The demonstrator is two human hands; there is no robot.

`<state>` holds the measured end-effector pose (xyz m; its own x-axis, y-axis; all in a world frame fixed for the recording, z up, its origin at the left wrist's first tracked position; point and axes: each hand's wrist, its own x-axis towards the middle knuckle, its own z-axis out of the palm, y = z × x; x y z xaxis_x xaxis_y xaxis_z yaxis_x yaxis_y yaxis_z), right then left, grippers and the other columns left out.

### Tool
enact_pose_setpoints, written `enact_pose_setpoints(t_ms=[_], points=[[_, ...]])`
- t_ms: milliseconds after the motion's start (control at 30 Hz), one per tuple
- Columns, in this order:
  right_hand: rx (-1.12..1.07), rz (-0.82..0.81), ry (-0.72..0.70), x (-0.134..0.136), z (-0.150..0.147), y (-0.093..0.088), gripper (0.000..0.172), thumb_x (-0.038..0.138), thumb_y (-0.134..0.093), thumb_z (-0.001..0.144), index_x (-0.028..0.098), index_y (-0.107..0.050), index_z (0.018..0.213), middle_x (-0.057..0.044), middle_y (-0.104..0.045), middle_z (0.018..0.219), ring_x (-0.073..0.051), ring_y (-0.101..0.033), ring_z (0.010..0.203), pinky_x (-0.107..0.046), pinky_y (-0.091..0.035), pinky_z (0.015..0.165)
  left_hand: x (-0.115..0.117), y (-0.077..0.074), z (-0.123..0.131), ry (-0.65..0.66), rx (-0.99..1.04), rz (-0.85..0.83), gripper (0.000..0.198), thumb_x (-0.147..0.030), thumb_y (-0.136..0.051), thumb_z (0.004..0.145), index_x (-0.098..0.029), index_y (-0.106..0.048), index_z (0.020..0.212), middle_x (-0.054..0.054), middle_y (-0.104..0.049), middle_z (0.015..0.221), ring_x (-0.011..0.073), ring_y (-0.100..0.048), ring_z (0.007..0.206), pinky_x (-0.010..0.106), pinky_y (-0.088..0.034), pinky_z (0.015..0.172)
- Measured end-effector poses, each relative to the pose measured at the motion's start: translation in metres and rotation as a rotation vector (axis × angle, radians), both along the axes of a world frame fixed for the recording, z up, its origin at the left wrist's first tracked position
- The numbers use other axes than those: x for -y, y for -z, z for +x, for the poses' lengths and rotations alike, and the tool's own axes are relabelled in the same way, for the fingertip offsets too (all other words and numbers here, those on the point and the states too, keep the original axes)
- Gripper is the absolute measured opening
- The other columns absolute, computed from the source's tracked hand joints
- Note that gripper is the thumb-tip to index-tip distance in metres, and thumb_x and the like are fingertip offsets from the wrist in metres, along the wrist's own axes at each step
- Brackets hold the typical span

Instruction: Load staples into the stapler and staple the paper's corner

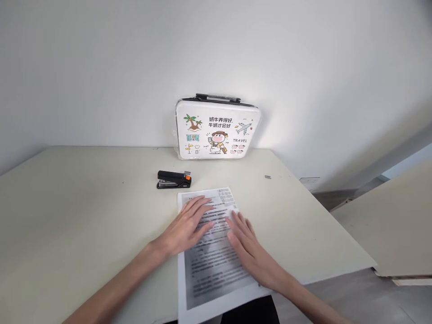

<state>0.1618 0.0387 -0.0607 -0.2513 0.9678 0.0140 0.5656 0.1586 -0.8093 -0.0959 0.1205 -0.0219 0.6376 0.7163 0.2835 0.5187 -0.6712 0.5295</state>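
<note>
Printed sheets of paper [216,279] lie on the table before me, their near end reaching past the table's front edge. My left hand [189,223] rests flat on the upper left part of the print, fingers spread. At the right side of the sheets, my right hand [248,247] lies with its fingers stretched out, touching the paper's edge area. Neither hand grips anything. Beyond the paper's far left corner sits a black stapler [173,179] with an orange part, apart from both hands.
Against the wall stands a white case [218,130] with cartoon prints and a black handle. A small strip of staples [267,177] lies on the pale table [84,202] at the right. Another staple strip [187,173] is by the stapler. A second board-like surface [391,216] is farther right.
</note>
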Motion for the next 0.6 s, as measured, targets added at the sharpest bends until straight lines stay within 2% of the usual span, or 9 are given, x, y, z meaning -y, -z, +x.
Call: enact_pose_setpoints(t_ms=[67, 133, 233, 333, 400, 500, 600], points=[[-0.025, 0.025, -0.004, -0.006, -0.013, -0.008, 0.066, 0.056, -0.047, 0.107, 0.051, -0.021, 0.167, 0.012, -0.012, 0.177, -0.031, -0.004, 0.166, -0.07, -0.015, 0.132, 0.007, 0.005, -0.015, -0.004, -0.084, -0.003, 0.053, -0.051, -0.054, 0.107, -0.027, -0.052, 0.154, 0.008, -0.044, 0.167, 0.0329, -0.03, 0.159, 0.057, -0.029, 0.13], [-0.023, 0.136, -0.001, -0.024, -0.023, -0.014, 0.068, 0.056, -0.052, 0.105, 0.048, -0.025, 0.167, 0.006, -0.021, 0.177, -0.033, -0.014, 0.165, -0.07, -0.023, 0.13, 0.015, 0.009, -0.033, -0.01, -0.138, -0.005, 0.06, -0.053, -0.055, 0.106, -0.028, -0.047, 0.16, 0.007, -0.037, 0.171, 0.0333, -0.027, 0.161, 0.057, -0.025, 0.131], [0.003, 0.296, -0.04, -0.071, -0.043, -0.019, 0.063, 0.051, -0.052, 0.105, 0.045, -0.031, 0.164, -0.001, -0.039, 0.169, -0.033, -0.035, 0.157, -0.064, -0.034, 0.128, 0.024, 0.012, -0.058, -0.017, -0.169, 0.003, 0.062, -0.052, -0.055, 0.106, -0.031, -0.043, 0.163, 0.004, -0.035, 0.172, 0.0321, -0.027, 0.161, 0.056, -0.021, 0.132], [0.013, 0.393, -0.07, -0.125, -0.077, -0.018, 0.06, 0.042, -0.056, 0.103, 0.037, -0.037, 0.159, -0.008, -0.049, 0.159, -0.033, -0.047, 0.149, -0.059, -0.04, 0.124, 0.03, 0.008, -0.075, -0.028, -0.203, 0.006, 0.06, -0.051, -0.054, 0.107, -0.032, -0.042, 0.163, 0.003, -0.033, 0.172, 0.0312, -0.026, 0.161, 0.055, -0.022, 0.132], [0.007, 0.398, -0.064, -0.157, -0.103, -0.015, 0.06, 0.039, -0.063, 0.1, 0.032, -0.042, 0.155, -0.012, -0.055, 0.152, -0.034, -0.052, 0.143, -0.057, -0.043, 0.121, 0.034, 0.004, -0.083, -0.038, -0.224, 0.006, 0.06, -0.05, -0.054, 0.107, -0.032, -0.042, 0.163, 0.003, -0.033, 0.172, 0.0307, -0.026, 0.161, 0.055, -0.023, 0.132], [0.005, 0.394, -0.038, -0.187, -0.129, -0.01, 0.052, 0.037, -0.068, 0.096, 0.03, -0.053, 0.145, -0.012, -0.063, 0.14, -0.034, -0.06, 0.13, -0.057, -0.05, 0.111, 0.04, -0.001, -0.093, -0.06, -0.254, 0.015, 0.06, -0.049, -0.054, 0.107, -0.032, -0.041, 0.164, 0.003, -0.034, 0.172, 0.0298, -0.026, 0.161, 0.055, -0.023, 0.132], [-0.014, 0.395, -0.035, -0.2, -0.13, -0.004, 0.037, 0.037, -0.066, 0.097, 0.031, -0.061, 0.134, -0.009, -0.068, 0.132, -0.032, -0.065, 0.118, -0.054, -0.055, 0.101, 0.044, -0.003, -0.106, -0.091, -0.287, 0.023, 0.06, -0.048, -0.054, 0.108, -0.032, -0.04, 0.164, 0.002, -0.034, 0.172, 0.029, -0.027, 0.161, 0.054, -0.024, 0.132]])
